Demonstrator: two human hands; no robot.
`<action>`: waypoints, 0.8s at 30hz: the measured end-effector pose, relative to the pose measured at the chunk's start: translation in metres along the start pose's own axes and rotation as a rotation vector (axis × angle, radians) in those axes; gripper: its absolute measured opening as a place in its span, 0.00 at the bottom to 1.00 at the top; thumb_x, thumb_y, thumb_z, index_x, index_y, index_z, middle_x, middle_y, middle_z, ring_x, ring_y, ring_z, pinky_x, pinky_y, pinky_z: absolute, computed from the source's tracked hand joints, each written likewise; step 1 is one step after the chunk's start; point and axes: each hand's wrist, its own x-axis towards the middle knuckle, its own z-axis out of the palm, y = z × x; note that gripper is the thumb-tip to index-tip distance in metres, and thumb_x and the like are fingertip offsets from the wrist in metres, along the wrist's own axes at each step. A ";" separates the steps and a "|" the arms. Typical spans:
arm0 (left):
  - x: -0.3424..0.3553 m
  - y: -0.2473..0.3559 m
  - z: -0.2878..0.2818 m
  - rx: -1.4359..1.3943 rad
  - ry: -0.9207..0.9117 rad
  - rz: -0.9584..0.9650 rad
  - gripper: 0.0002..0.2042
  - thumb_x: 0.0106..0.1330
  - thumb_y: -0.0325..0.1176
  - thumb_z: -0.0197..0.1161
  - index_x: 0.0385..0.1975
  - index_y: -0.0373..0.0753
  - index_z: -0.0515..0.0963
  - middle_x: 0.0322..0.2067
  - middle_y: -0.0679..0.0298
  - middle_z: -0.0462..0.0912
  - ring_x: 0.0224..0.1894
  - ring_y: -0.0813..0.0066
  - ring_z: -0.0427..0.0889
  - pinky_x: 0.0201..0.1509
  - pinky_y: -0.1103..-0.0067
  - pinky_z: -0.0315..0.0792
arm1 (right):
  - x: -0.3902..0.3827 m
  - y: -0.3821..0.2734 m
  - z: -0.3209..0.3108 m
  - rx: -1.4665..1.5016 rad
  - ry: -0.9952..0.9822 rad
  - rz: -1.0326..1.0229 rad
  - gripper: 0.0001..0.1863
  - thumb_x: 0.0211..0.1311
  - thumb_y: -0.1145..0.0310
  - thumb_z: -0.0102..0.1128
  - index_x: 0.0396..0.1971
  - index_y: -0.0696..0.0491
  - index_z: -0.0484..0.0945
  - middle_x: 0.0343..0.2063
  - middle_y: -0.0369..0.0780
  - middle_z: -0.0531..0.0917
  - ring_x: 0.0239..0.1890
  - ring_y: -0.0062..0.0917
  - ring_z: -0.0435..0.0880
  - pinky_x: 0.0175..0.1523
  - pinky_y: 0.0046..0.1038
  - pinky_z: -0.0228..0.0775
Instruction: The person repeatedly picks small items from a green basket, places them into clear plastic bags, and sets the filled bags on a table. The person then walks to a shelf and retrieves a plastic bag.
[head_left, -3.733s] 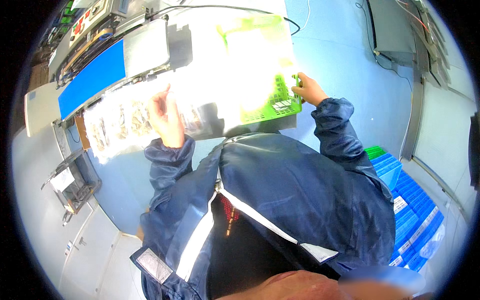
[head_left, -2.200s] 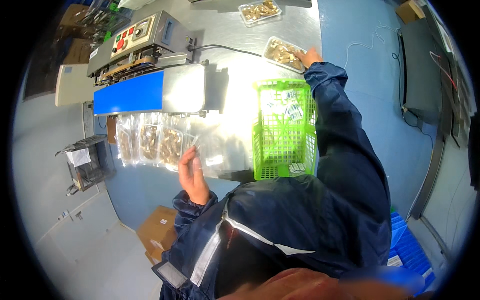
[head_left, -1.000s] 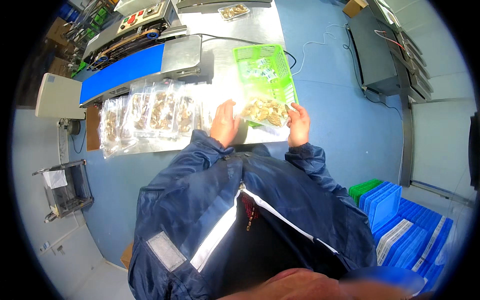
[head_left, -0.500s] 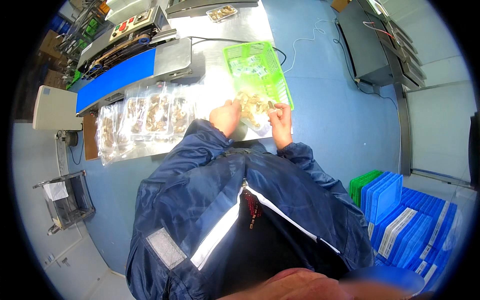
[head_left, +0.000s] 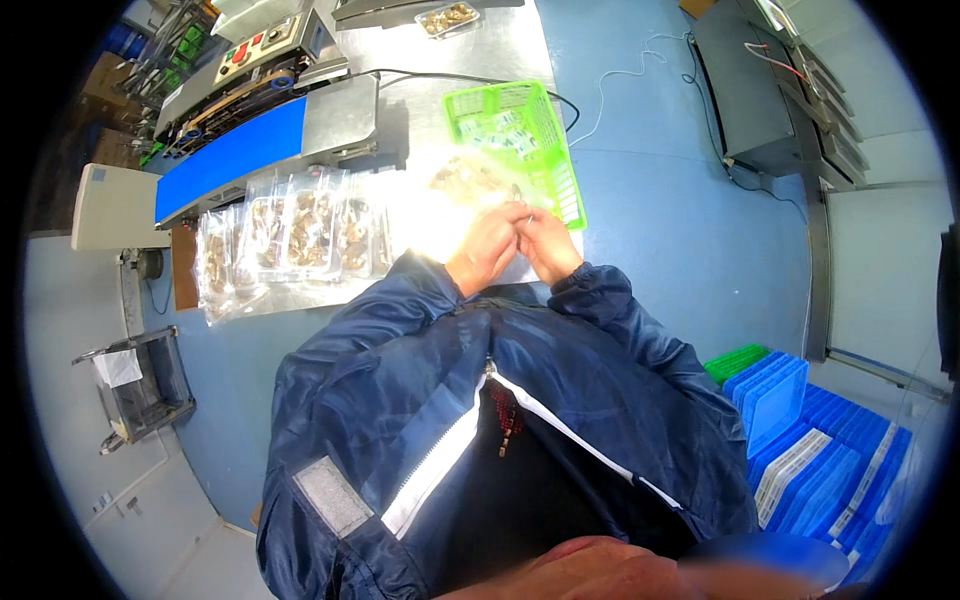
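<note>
A clear plastic bag (head_left: 470, 177) of brown-and-cream pieces, which look like mushrooms, lies on the steel table beyond my hands, partly washed out by glare. My left hand (head_left: 487, 250) and my right hand (head_left: 548, 246) meet at the bag's near end. Their fingertips are pinched together, seemingly on its film; the exact grip is partly hidden. Just beyond my right hand stands a bright green basket (head_left: 556, 150) holding several small white-and-green packets (head_left: 500, 135). To the left, several filled clear bags (head_left: 310, 230) lie overlapping in a row.
Behind the row of bags runs a machine with a blue conveyor belt (head_left: 235, 160) and a control panel (head_left: 262, 45). A black cable (head_left: 440, 77) crosses the steel table (head_left: 430, 110). At the far end sits a small tray of brown pieces (head_left: 447, 19). Blue crates (head_left: 775, 395) are stacked at lower right.
My hands have come together from either side of the bag, the right moving left and nearer. The bag now lies farther from me, beyond my fingers.
</note>
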 end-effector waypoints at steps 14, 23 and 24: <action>0.026 -0.034 -0.137 -0.774 0.393 -0.995 0.27 0.65 0.34 0.62 0.62 0.32 0.64 0.55 0.58 0.74 0.57 0.71 0.72 0.65 0.73 0.61 | 0.058 -0.144 -0.012 -0.698 -0.501 -0.003 0.10 0.65 0.66 0.59 0.40 0.56 0.76 0.30 0.35 0.81 0.31 0.19 0.80 0.40 0.21 0.71; -0.045 -0.021 -0.139 -0.674 1.066 -1.237 0.18 0.67 0.36 0.61 0.53 0.32 0.72 0.52 0.62 0.76 0.56 0.72 0.74 0.63 0.75 0.65 | 0.130 -0.016 -0.131 -1.918 -0.748 -0.013 0.19 0.47 0.74 0.60 0.44 0.53 0.80 0.40 0.47 0.83 0.47 0.43 0.81 0.51 0.39 0.73; -0.064 -0.023 -0.139 -0.652 1.080 -1.238 0.19 0.67 0.36 0.62 0.52 0.32 0.72 0.52 0.62 0.76 0.56 0.72 0.73 0.63 0.75 0.65 | 0.135 -0.014 -0.123 -2.045 -0.840 0.032 0.18 0.47 0.74 0.61 0.42 0.53 0.81 0.39 0.47 0.84 0.46 0.42 0.82 0.49 0.39 0.74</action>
